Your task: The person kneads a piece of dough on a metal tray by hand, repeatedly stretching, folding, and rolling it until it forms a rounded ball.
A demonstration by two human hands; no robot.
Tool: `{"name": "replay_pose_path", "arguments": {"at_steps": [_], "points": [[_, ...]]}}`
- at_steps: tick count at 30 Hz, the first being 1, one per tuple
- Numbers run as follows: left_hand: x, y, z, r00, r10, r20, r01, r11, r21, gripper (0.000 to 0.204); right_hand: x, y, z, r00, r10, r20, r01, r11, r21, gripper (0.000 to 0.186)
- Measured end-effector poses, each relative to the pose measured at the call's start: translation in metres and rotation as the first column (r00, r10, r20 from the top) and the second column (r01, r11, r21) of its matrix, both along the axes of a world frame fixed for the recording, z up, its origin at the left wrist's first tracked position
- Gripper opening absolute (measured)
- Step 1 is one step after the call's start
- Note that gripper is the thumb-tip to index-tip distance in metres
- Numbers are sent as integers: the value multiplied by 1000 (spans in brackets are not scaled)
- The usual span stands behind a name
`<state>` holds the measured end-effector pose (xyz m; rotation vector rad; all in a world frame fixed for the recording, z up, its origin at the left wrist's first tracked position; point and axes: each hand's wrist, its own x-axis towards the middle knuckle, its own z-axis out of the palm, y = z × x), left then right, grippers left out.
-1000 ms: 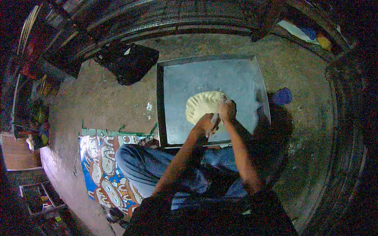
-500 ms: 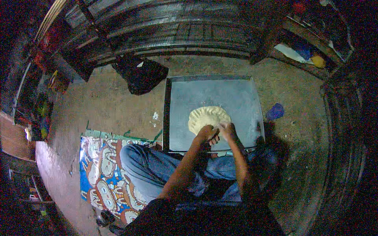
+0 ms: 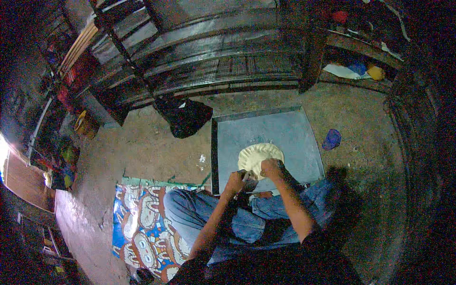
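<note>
A round, pale slab of dough (image 3: 256,153) with a pleated edge lies in a shallow grey metal tray (image 3: 289,124). My right hand (image 3: 271,168) is closed, its knuckles resting over the near right part of the dough; its fingertips are hidden. At the near left edge of the dough, my left hand (image 3: 235,180) is also closed. Something small and greyish shows by its fingers, too blurred to name. The two hands are a little apart from each other.
A black plastic bag (image 3: 186,118) lies beyond the tray's far left corner. To the tray's right is a purple-blue object (image 3: 332,139) on the concrete floor. My crossed legs in jeans (image 3: 232,216) press close to the near edge, over a cartoon-patterned mat (image 3: 142,218).
My hands, together at the dough's near edge before, have separated: the left lies farther left and nearer me, the right on the dough. The whole view has shifted with my head.
</note>
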<state>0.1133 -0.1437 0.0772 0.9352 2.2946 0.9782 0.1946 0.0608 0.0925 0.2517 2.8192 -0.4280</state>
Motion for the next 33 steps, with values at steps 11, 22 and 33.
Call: {"name": "replay_pose_path", "arguments": {"at_steps": [11,22,33], "points": [[14,-12,-17,991,-109,-75,122,971,206,41,40,-10,-33,900,-387,-199,312,893,-324,42],[28,7,8,996,72,-50,-50,934,353,33,-6,21,-26,931,4,-365,-2,1000,5,110],[15,15,0,979,196,-63,-163,925,344,33,-58,28,-70,986,165,-15,-159,968,195,100]]}}
